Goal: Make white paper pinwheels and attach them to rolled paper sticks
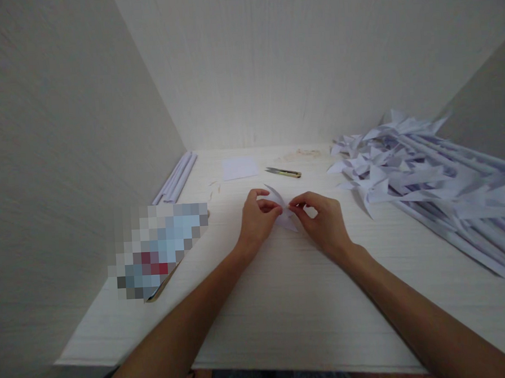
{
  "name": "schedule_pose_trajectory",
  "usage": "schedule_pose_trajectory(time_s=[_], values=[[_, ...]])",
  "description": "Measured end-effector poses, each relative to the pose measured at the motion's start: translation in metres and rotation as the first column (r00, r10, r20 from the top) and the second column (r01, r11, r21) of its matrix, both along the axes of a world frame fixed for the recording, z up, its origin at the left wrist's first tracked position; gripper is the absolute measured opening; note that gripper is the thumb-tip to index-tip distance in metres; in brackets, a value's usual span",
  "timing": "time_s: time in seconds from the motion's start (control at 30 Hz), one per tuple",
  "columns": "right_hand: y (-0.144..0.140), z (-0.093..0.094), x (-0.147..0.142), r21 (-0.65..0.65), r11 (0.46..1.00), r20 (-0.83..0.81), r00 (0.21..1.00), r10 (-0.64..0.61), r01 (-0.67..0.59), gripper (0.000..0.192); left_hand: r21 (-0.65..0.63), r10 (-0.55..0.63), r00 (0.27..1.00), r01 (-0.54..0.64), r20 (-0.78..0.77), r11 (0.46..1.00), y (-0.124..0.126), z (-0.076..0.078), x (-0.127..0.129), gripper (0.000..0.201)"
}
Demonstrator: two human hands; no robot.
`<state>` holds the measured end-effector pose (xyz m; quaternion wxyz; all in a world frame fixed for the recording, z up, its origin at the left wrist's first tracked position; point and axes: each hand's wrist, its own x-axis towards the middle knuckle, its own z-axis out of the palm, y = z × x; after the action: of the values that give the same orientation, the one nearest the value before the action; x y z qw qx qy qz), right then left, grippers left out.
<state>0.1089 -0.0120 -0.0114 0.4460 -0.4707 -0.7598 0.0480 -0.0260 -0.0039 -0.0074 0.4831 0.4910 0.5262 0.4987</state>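
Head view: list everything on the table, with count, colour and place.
folded paper piece: one, white, table centre, pinched by both hands
paper sheet: one, white, far centre
snips: one, yellowish handle, right of the sheet
paper rolls: a few, white, along left wall
paper pinwheels on sticks: a pile, white, right side
blurred item: one, left side, cannot identify
table: one, pale wood grain
left hand: grip on the paper
right hand: grip on the paper

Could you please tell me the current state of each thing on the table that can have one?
Left hand: pinching the folded paper piece.
Right hand: pinching the same piece.
Folded paper piece: creased, held between both hands over the table.
Snips: lying flat, untouched.
Paper sheet: flat, unfolded.
Paper pinwheels: folded, heaped at right.
Rolled paper sticks: lying along the left wall.
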Motion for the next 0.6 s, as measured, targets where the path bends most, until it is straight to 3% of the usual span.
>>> schedule_pose_trajectory(time_s=[0.17,0.6], values=[[-0.0007,-0.0014,-0.0001,0.027,0.999,0.053,0.998,0.035,-0.037,0.013,-0.076,0.038,0.998,-0.034,0.043,0.997,-0.0006,0.002,0.0004,0.038],[0.0012,-0.005,-0.0013,0.016,0.997,-0.007,0.997,0.077,-0.077,0.011,-0.218,0.092,0.974,-0.046,0.208,0.975,-0.0041,0.0088,0.0031,0.033]])
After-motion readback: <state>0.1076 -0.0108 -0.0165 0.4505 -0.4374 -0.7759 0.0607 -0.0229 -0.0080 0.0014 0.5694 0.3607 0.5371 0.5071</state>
